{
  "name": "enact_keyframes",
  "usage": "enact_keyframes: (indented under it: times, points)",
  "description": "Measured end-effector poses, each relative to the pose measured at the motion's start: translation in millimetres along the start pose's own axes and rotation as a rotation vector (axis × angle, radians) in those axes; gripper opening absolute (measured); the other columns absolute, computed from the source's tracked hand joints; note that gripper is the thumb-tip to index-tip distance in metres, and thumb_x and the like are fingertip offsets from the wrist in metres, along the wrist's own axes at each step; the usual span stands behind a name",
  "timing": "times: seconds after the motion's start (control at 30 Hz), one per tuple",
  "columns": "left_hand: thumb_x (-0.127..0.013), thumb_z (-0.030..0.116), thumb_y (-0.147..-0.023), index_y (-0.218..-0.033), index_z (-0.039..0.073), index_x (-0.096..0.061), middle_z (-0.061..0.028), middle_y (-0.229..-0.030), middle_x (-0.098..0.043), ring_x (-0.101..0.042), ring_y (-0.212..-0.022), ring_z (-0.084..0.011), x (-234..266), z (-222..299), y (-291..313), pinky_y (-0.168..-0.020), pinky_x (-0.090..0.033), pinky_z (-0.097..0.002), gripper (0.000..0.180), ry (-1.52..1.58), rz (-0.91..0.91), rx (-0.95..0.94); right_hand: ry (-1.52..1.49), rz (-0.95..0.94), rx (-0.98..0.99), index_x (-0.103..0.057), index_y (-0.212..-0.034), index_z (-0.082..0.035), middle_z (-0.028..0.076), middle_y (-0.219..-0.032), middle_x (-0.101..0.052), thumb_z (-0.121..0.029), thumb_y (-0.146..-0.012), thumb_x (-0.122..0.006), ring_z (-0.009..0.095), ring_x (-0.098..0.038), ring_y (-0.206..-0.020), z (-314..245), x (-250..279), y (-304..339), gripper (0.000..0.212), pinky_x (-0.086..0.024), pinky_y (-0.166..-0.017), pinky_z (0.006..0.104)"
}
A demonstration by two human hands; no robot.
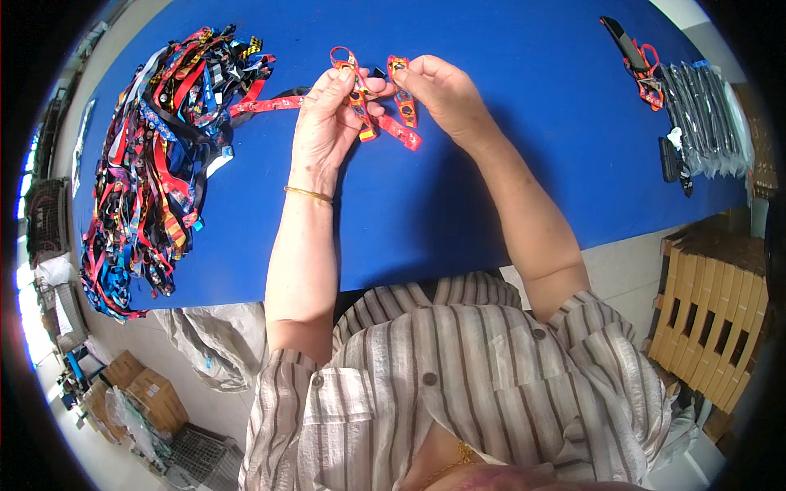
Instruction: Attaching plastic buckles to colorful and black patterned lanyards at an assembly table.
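Observation:
Over the far middle of the blue table (409, 221), my left hand (326, 110) pinches a red and yellow patterned strap (359, 105) whose small loop stands up above the fingers. My right hand (446, 98) has thumb and finger closed on a strap piece (404, 102) with the same pattern. Whether both pieces belong to one strap is hidden by the fingers. A red strap end (401, 132) hangs below, between the hands. Left of my left hand, a red printed strap (270, 105) runs toward a large tangled pile of colourful straps (155, 155).
At the table's far right lie a stack of clear plastic bags with dark contents (704, 119), red-handled scissors (649, 69) and a black object (669, 159). Flattened cardboard (708, 315) stands right of the table. Cardboard boxes (151, 393) and a wire crate (201, 458) are at lower left.

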State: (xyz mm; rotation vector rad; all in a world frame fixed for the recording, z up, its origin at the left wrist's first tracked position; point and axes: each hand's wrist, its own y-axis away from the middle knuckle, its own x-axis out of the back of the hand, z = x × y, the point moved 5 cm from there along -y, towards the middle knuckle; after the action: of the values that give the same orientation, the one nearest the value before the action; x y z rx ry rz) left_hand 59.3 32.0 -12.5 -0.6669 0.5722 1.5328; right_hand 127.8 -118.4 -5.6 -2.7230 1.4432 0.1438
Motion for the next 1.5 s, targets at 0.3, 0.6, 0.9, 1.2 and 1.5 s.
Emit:
enact_keyframes:
  times: [0.3,0.6,0.9,1.2,1.5]
  points:
    - [-0.06,0.022,-0.098,-0.105,0.001,-0.065,-0.0144,-0.094,-0.07,-0.067,-0.095,-0.0278,-3.3,-2.8,1.1,-0.075,-0.054,-0.0353,0.023,0.017,0.013,0.014,0.126,0.004,0.113,-0.062,-0.091,-0.002,-0.002,-0.078,-0.06,-0.019,-0.096,-0.063,0.004,-0.053,-0.071,-1.9,2.0,0.8,0.018,-0.044,-0.062,0.0213]
    - [-0.06,0.017,-0.098,-0.108,-0.003,-0.063,-0.0067,-0.084,-0.065,-0.058,-0.074,-0.0131,5.0,-2.3,-0.6,-0.072,-0.049,-0.028,0.022,-0.086,0.108,0.033,0.146,-0.049,0.103,-0.061,-0.094,-0.002,-0.001,-0.089,-0.064,-0.016,-0.098,-0.06,0.005,-0.058,-0.085,5.3,3.0,-0.6,0.015,-0.047,-0.075,0.0221]
    - [-0.057,0.011,-0.098,-0.1,-0.002,-0.058,-0.0043,-0.073,-0.059,-0.042,-0.052,-0.0066,2.0,-8.0,0.2,-0.047,-0.034,-0.0212,0.013,-0.21,0.129,0.133,0.252,-0.121,0.285,-0.057,-0.09,-0.002,0.001,-0.075,-0.06,-0.013,-0.095,-0.063,0.006,-0.053,-0.067,-14.0,-11.6,9.6,0.013,-0.044,-0.058,0.0268]
    - [-0.054,0.007,-0.097,-0.108,0.001,-0.052,-0.0057,-0.073,-0.059,-0.041,-0.052,-0.0074,-2.0,-5.4,3.8,-0.048,-0.032,-0.0213,0.012,-0.41,0.103,0.043,0.555,-0.172,0.456,-0.051,-0.084,-0.003,0.012,-0.074,-0.06,-0.011,-0.091,-0.063,0.022,-0.059,-0.066,-20.6,-8.1,11.5,0.017,-0.047,-0.061,0.0345]
    - [-0.061,0.014,-0.096,-0.107,0.002,-0.055,-0.001,-0.074,-0.056,-0.043,-0.058,-0.0053,-20.3,-6.4,8.4,-0.051,-0.032,-0.0198,0.017,-0.596,0.033,0.127,0.623,-0.17,0.426,-0.055,-0.083,-0.002,0.015,-0.073,-0.061,-0.013,-0.088,-0.065,0.029,-0.061,-0.065,-26.5,0.6,13.5,0.015,-0.047,-0.059,0.0379]
